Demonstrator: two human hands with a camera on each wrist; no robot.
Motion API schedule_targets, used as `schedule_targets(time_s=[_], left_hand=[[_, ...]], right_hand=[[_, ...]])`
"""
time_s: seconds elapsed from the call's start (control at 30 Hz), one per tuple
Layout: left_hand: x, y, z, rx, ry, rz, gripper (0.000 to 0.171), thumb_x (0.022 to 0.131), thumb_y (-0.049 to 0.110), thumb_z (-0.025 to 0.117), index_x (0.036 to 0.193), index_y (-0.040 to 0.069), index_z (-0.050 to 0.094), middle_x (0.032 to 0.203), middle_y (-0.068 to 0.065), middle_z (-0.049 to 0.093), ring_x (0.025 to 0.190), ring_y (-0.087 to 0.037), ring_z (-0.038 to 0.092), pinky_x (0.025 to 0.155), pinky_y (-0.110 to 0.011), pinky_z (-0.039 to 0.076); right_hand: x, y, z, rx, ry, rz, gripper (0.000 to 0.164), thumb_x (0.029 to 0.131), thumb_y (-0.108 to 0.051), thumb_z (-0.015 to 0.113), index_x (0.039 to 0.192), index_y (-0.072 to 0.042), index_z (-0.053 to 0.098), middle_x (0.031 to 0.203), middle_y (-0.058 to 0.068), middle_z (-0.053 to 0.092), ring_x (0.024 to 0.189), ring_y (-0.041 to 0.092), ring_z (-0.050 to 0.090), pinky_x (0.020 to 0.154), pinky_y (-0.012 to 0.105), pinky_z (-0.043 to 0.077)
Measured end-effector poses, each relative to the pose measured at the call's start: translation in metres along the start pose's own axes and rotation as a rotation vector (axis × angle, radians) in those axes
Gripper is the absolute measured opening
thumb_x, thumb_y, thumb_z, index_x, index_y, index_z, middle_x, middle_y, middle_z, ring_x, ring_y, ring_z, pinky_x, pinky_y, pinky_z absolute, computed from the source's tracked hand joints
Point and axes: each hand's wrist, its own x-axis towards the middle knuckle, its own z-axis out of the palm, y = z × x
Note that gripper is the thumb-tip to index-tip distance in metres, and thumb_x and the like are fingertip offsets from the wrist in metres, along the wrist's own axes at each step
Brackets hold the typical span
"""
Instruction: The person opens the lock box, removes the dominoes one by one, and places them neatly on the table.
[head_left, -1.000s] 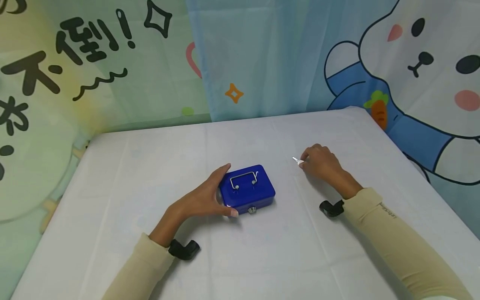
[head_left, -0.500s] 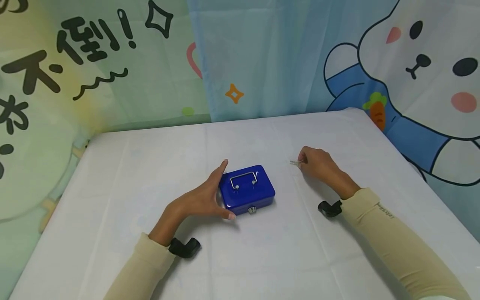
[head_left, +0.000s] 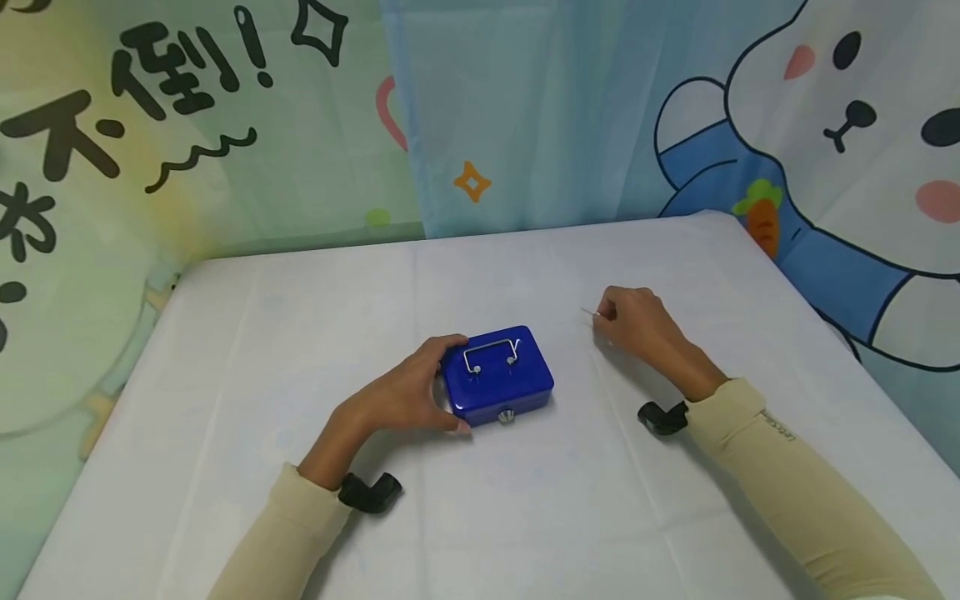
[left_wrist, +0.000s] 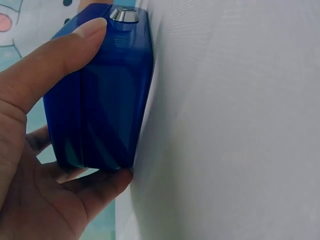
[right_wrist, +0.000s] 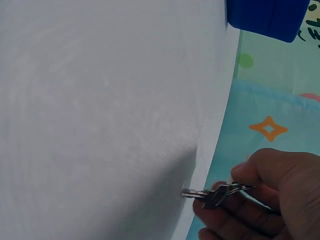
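Note:
A blue metal cash box [head_left: 497,385] with a wire handle on its lid and a silver lock [head_left: 506,415] on its front lies closed on the white table. My left hand [head_left: 401,390] grips its left end, thumb along the front and fingers round the back corner. In the left wrist view the thumb lies near the lock [left_wrist: 124,15]. To the right of the box, my right hand [head_left: 637,323] pinches small silver keys [right_wrist: 215,195] on a ring, between thumb and fingers. Their tips point left, close over the cloth.
A white cloth [head_left: 525,508] covers the table, with faint creases. Behind it hang printed curtains [head_left: 517,117], right up to the table's back edge. Black wrist cameras [head_left: 369,493] sit on both wrists, near the tabletop.
My left fingers, raised off the back corner half a second ago, have bent onto the box. My right hand has turned the keys slightly, so they show edge-on. The box has stayed put.

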Motion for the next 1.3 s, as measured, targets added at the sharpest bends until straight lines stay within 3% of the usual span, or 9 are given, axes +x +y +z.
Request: schedule_targets(time_s=[0.13,0.5,0.77,1.0,1.3], left_hand=[[0.0,-0.002,-0.001,0.008,0.014,0.0,0.109,0.066,0.038,0.09,0.151,0.018,0.024,0.148,-0.005,0.034,0.133,-0.019,0.037,0.109,-0.04,0.032],[0.005,-0.007,0.003,-0.07,0.071,-0.011,0.11,0.066,0.032,0.091,0.152,0.015,0.024,0.148,-0.008,0.034,0.13,-0.026,0.044,0.106,-0.037,0.038],[0.006,-0.013,-0.001,-0.088,0.087,-0.014,0.111,0.066,0.035,0.091,0.153,0.016,0.026,0.152,-0.007,0.034,0.135,-0.026,0.039,0.108,-0.038,0.035],[0.01,-0.017,-0.003,-0.138,0.104,-0.008,0.107,0.066,0.036,0.09,0.152,0.015,0.03,0.151,-0.006,0.037,0.132,-0.024,0.044,0.107,-0.035,0.036],[0.01,-0.021,-0.003,-0.192,0.133,-0.039,0.103,0.067,0.036,0.088,0.152,0.017,0.033,0.148,-0.006,0.042,0.132,-0.024,0.044,0.107,-0.041,0.035]], right_hand=[[0.0,-0.001,0.001,0.014,0.051,-0.054,0.004,0.085,-0.003,0.064,0.082,-0.002,0.061,0.075,0.01,0.066,0.062,0.021,0.055,0.055,0.034,0.044],[-0.01,-0.014,0.003,0.017,0.107,-0.068,0.004,0.084,-0.005,0.06,0.082,-0.002,0.062,0.068,0.005,0.062,0.054,0.018,0.05,0.048,0.032,0.04],[-0.019,-0.034,0.002,0.086,0.072,-0.08,0.008,0.083,-0.004,0.061,0.077,-0.004,0.066,0.065,0.002,0.065,0.052,0.015,0.048,0.047,0.03,0.039],[-0.032,-0.048,-0.004,0.144,0.088,-0.118,0.009,0.084,-0.003,0.062,0.077,-0.005,0.067,0.067,0.0,0.066,0.05,0.013,0.046,0.045,0.028,0.037],[-0.037,-0.052,0.0,0.251,0.062,-0.103,0.009,0.086,-0.002,0.061,0.079,-0.006,0.064,0.068,0.0,0.066,0.055,0.011,0.057,0.044,0.027,0.041]])
